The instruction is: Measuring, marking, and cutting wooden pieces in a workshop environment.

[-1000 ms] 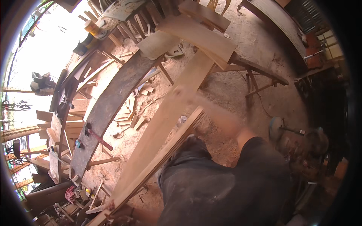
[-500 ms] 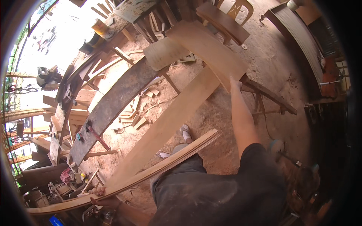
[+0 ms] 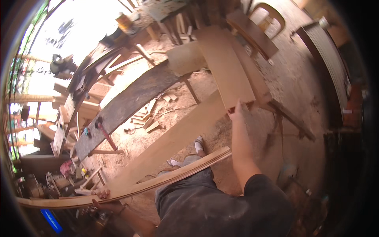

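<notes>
The left hand point(image 3: 106, 205) has its fingers wrapped around a long bundle of thin, pale-wood strips point(image 3: 173, 179), its right end just beside the right forearm point(image 3: 241, 150). The right hand's point(image 3: 237, 112) fingers grip the near edge of a flat, rectangular tan wooden board point(image 3: 225, 65). Dusty brown floor point(image 3: 258, 152) stretches rightward.

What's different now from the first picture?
The right hand moved from over the long board to grip the near end of a wide board. That end has swung left, showing another board beside it. The free end of the wood strips swung toward the person's body. The left hand still holds the strips, and the red-handled hammer still lies on the dark bench.
</notes>
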A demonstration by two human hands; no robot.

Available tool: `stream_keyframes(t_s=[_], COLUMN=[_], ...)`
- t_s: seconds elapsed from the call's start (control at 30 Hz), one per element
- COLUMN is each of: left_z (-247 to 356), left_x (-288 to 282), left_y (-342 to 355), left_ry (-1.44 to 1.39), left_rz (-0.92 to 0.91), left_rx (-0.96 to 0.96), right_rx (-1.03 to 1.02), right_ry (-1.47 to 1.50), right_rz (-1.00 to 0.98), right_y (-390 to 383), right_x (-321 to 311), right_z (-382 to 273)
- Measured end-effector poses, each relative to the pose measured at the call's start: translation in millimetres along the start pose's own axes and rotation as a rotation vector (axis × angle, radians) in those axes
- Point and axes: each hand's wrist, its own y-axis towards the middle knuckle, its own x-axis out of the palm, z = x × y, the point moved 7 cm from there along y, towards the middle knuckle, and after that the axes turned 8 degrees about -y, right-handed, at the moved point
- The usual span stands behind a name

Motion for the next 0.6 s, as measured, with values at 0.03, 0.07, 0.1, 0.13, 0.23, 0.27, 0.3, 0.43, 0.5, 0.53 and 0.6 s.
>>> stream_keyframes(t_s=[0.03, 0.07, 0.1, 0.13, 0.23, 0.27, 0.3, 0.43, 0.5, 0.53, 0.6], left_z=[16.8, 22.6, 17.2, 23.7, 25.3, 32.7, 38.2, 37.3, 29.2, 34.3, 43.7], left_x=[-18.5, -26.7, -27.8, -38.5, -54.5, -67.2, -66.8, -82.0, -95.2, -106.4, -120.6], left_y=[-8.4, -6.9, -0.2, -8.0, -12.6, -17.6, -22.4, -28.1, -20.7, -27.8, -49.1], left_ry=[-0.008, -0.021, -0.072, -0.09, -0.078, -0.097, -0.153, -0.284, -0.329, -0.296, -0.294], left_rz=[0.055, 0.072, 0.003, -0.035, 0.211, 0.178, 0.041, -0.042, -0.022, -0.029, 0.067], left_rx=[0.057, 0.081, 0.043, 0.05, 0.077, 0.12, 0.101, 0.101, 0.098, 0.127, 0.208], right_rx=[-0.032, -0.057, -0.093, -0.139, -0.21, -0.253, -0.307, -0.466, -1.103, -0.968, -0.835], right_ry=[0.024, 0.012, 0.007, -0.067, -0.118, -0.124, -0.131, -0.288, -0.936, -0.831, -0.722], right_rz=[-0.111, -0.077, -0.045, -0.072, -0.227, -0.184, -0.145, -0.156, 0.032, 0.05, 0.037], right_y=[-10.4, 6.2, 26.3, 9.3, 10.6, -9.1, -42.2, -35.7, -9.1, -22.0, -125.0], right_x=[30.0, 11.4, 0.6, 24.7, 19.4, 37.5, 61.2, 66.7, 29.9, 55.0, 98.0], right_z=[4.1, -5.5, -17.1, -13.9, -28.6, -24.4, -26.5, -68.5, -139.4, -136.2, -139.3])
